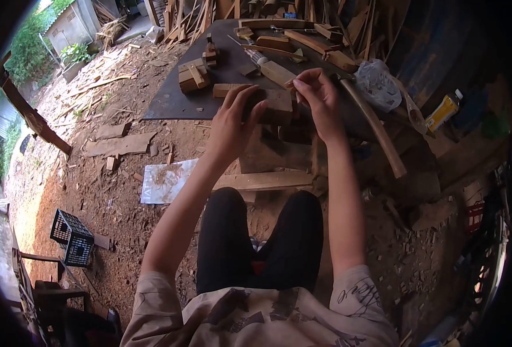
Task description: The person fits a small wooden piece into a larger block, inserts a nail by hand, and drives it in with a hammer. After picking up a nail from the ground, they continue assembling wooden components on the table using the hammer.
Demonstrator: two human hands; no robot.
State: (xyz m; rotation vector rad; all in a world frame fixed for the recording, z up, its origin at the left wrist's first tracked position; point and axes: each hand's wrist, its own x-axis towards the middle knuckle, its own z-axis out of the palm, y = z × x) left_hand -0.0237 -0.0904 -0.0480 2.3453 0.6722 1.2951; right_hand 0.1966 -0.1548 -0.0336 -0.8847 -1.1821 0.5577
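Observation:
A brown wooden block (278,106) lies near the front edge of the dark worktable (172,98). Around its left end curl the fingers of my left hand (233,124), thumb resting by the top. My right hand (321,107) is at the block's right end, with thumb and forefinger pinched together; whatever is between them is too small to make out. Just behind the left fingers a wooden piece (224,89) pokes out. A chisel-like tool with a pale wooden handle (277,74) lies beyond the block, partly hidden by my right hand.
To the right are a long-handled hammer (377,124), a clear plastic bag (378,87) and a yellow bottle (442,113). Grooved wooden blocks (193,75) and a brush (244,33) sit further back. On the littered ground are a plastic sheet (166,188) and a black crate (72,237).

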